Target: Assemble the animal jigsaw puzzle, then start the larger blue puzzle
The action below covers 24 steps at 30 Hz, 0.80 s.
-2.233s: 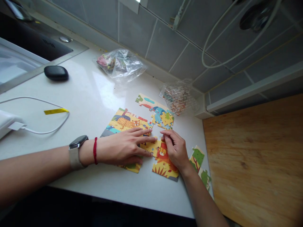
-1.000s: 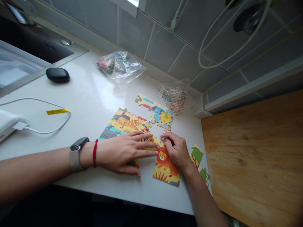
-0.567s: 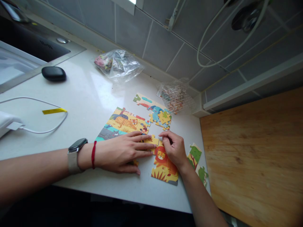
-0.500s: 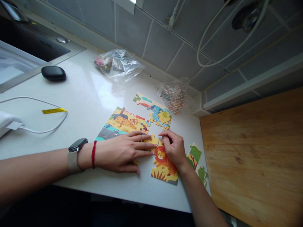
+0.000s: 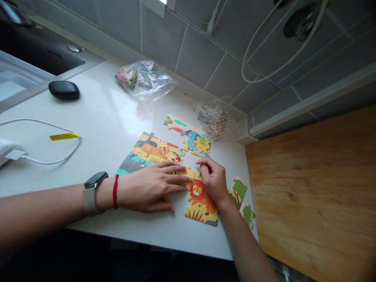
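My left hand (image 5: 154, 184) lies flat with fingers spread, palm down over the lower part of the leopard-and-hippo puzzle section (image 5: 155, 150). Its fingertips reach the yellow pieces beside the lion puzzle section (image 5: 197, 190). My right hand (image 5: 214, 178) rests at the lion section's upper right edge, fingers curled in and thumb against the index finger. Whether anything is inside that curl is hidden. Beyond the hands lies the elephant puzzle section (image 5: 190, 138), a loose yellow piece (image 5: 202, 144) on top of it. Green tree pieces (image 5: 240, 189) sit right of my right forearm.
A clear bag of puzzle pieces (image 5: 216, 119) leans near the wall corner, and another plastic bag (image 5: 145, 79) lies further left. A black mouse-shaped object (image 5: 64, 90), a white cable (image 5: 58, 161) and a sink edge (image 5: 88, 66) are at left. A wooden board (image 5: 311, 176) borders the right.
The whole view has shifted slightly, moving the scene a little left and up. Both hands stay in nearly the same place on the puzzle, with the right fingers still curled.
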{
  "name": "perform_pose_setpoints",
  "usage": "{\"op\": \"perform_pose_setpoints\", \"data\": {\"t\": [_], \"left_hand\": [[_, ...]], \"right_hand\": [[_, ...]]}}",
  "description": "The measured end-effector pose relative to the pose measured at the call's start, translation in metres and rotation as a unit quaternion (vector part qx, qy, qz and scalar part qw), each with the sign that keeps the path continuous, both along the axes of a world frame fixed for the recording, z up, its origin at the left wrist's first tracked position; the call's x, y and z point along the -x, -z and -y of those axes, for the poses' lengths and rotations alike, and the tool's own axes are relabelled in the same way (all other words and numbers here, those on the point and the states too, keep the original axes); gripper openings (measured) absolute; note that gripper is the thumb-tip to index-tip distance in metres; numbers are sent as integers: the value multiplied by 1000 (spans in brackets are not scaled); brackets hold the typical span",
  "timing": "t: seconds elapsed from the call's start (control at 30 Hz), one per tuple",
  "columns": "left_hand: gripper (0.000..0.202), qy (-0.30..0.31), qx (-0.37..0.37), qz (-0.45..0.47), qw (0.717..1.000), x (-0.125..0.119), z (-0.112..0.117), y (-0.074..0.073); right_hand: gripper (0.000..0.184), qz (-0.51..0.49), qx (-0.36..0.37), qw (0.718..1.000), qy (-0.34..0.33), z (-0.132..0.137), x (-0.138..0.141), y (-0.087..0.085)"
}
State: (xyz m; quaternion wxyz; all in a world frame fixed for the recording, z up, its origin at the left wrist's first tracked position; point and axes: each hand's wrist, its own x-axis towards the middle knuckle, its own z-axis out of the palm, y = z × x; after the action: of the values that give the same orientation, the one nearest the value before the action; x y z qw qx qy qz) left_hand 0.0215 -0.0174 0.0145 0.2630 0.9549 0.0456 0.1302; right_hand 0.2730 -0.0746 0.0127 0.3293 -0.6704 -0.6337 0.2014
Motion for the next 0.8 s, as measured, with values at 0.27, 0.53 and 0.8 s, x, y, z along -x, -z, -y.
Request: {"op": "perform_pose_setpoints", "data": {"t": [0.27, 0.53, 0.8], "left_hand": [[48, -14, -11, -1, 1000, -1, 0, 0], [40, -18, -12, 1, 1000, -3, 0, 0], [37, -14, -22, 3, 1000, -1, -5, 4]], "right_hand": [[23, 13, 12, 999, 26, -2, 2, -1], [24, 7, 1, 1000, 30, -3, 0, 0], [23, 7, -13, 1000, 23, -3, -3, 2]]}}
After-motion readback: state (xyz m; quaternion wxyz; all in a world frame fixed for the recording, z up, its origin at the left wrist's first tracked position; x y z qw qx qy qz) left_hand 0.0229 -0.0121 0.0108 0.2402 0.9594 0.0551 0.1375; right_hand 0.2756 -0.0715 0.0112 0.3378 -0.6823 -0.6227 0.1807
